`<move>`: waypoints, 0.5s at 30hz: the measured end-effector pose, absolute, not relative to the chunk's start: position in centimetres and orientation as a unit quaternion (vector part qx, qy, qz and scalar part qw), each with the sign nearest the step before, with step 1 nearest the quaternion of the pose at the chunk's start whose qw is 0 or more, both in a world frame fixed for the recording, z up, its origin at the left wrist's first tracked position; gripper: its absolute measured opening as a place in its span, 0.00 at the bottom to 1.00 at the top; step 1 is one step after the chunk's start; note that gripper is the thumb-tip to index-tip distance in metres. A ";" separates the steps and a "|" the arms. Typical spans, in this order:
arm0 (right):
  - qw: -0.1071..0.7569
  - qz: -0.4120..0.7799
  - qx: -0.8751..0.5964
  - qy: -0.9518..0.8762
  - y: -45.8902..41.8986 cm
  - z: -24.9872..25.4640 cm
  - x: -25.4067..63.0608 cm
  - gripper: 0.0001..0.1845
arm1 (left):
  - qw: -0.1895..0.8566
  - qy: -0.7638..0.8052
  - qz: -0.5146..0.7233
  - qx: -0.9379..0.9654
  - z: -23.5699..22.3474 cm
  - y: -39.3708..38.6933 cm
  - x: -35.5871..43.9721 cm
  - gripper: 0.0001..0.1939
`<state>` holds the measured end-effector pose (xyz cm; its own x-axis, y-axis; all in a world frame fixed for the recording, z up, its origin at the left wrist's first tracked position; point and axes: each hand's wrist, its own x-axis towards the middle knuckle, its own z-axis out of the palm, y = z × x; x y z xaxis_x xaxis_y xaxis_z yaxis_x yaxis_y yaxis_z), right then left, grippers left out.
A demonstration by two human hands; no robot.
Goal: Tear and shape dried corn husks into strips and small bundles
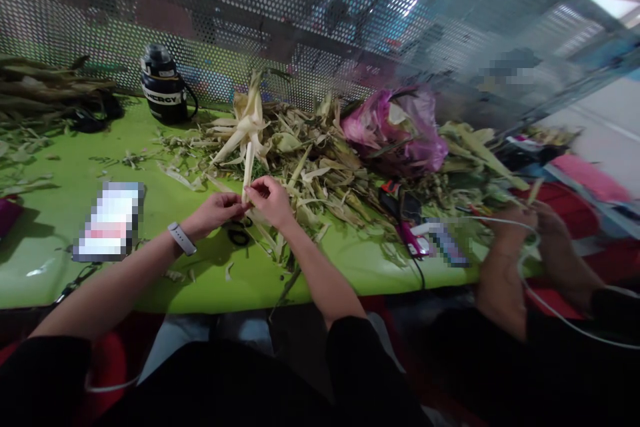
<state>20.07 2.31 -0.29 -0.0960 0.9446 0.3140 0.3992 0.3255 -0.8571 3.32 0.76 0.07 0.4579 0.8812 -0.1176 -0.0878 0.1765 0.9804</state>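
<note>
Between my two hands a pale corn husk strip [249,167] stands nearly upright. My left hand [223,209], with a white band on the wrist, is closed and pinches the strip low down. The fingers of my right hand [271,199] are closed on the same strip from the other side. Just beyond it, a bunch of peeled-back pale husks [250,125] leans on a heap of dry corn husks [330,177]. Under my hands lie a few loose strips and a dark ring-shaped thing [239,233].
A phone [111,220] lies left on the green table [200,287]. A dark jug [163,90] stands behind it, before a perforated metal screen [300,20]. A pink plastic bag [395,130] sits on the heap. At right, another person's hands [535,223] work near a white cable [540,297].
</note>
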 end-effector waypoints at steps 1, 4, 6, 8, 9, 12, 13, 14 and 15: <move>0.450 0.295 -0.493 -0.683 2.3 -0.3 20.1 0.10 | 0.672 0.377 0.363 0.525 0.0 0.8 3.3 0.12; 0.442 0.252 -0.484 -0.712 2.3 -0.2 20.2 0.08 | 0.684 0.399 0.367 0.489 -0.2 0.9 3.2 0.12; 0.441 0.213 -0.482 -0.727 2.1 0.1 20.3 0.08 | 0.692 0.415 0.369 0.460 -0.3 1.0 3.2 0.13; 0.443 0.178 -0.481 -0.735 1.8 0.3 20.2 0.07 | 0.705 0.421 0.371 0.434 -0.5 1.1 3.2 0.14; 0.447 0.164 -0.479 -0.737 1.6 0.4 20.2 0.07 | 0.713 0.419 0.374 0.421 -0.6 1.1 3.2 0.15; 0.458 0.156 -0.468 -0.740 1.3 0.5 20.0 0.05 | 0.732 0.411 0.388 0.380 -0.8 1.2 3.2 0.15; 0.461 0.166 -0.465 -0.738 1.3 0.6 20.0 0.05 | 0.736 0.409 0.395 0.367 -0.9 1.2 3.2 0.15; 0.464 0.179 -0.462 -0.734 1.2 0.6 20.0 0.04 | 0.739 0.409 0.399 0.356 -0.9 1.2 3.2 0.15; 0.467 0.196 -0.460 -0.729 1.2 0.6 20.0 0.04 | 0.742 0.409 0.400 0.350 -1.0 1.2 3.2 0.15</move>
